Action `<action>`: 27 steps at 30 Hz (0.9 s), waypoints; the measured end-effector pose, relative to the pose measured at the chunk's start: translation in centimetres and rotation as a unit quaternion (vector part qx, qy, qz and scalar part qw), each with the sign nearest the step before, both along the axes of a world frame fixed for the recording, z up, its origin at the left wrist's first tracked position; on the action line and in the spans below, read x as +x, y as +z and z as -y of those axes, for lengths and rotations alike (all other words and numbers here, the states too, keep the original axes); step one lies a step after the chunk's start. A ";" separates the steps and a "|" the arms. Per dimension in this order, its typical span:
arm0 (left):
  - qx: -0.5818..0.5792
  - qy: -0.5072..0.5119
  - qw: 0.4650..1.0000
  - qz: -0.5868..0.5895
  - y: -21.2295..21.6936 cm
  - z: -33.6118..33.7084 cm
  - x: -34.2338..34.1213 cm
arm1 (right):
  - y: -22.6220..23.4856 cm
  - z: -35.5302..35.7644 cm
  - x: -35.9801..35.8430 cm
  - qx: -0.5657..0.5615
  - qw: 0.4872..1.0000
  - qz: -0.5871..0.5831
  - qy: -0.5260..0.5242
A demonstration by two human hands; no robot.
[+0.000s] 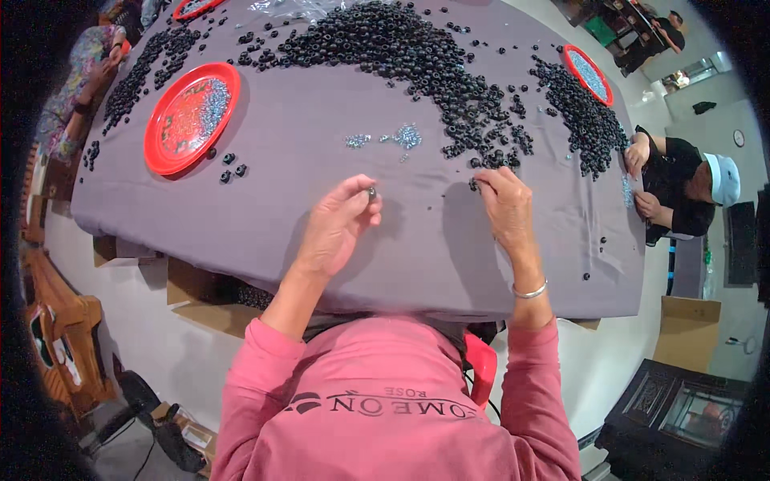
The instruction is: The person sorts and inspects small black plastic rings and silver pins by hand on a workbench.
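My left hand (341,220) is raised over the grey cloth, thumb and fingers closed on a small round black part (371,193). To its right, my right hand (507,204) pinches another such black part (473,185) at its fingertips, close to the lower end of a big pile of black parts (385,44). These look like knobs or beads, too small to name surely. Between and beyond my hands lie two little heaps of tiny shiny silvery-blue pieces, the right heap (407,136) larger than the left heap (357,141).
A red plate (156,156) with silvery pieces stands at the left, a few loose black parts (228,174) beside it. Another red plate (568,54) and a second pile (581,120) are at the right. Co-workers sit at the right edge (682,188) and far left (76,96).
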State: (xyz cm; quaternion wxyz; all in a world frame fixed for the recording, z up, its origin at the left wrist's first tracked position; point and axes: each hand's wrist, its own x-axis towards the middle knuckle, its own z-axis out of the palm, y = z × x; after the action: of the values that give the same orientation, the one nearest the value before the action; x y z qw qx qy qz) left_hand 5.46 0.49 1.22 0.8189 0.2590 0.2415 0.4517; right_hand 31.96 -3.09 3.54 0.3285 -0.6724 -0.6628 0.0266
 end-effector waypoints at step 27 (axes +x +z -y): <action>0.014 -0.032 0.999 0.032 -1.6 0.3 -4.4 | 1.3 -2.4 -14.6 0.004 0.943 -0.252 0.217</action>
State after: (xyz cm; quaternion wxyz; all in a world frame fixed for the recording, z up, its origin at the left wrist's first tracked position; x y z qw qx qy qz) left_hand 1.05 0.15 -0.38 0.8363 0.2637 0.2008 0.4368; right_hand 17.32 -0.66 4.88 0.4739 -0.4819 -0.6883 0.2634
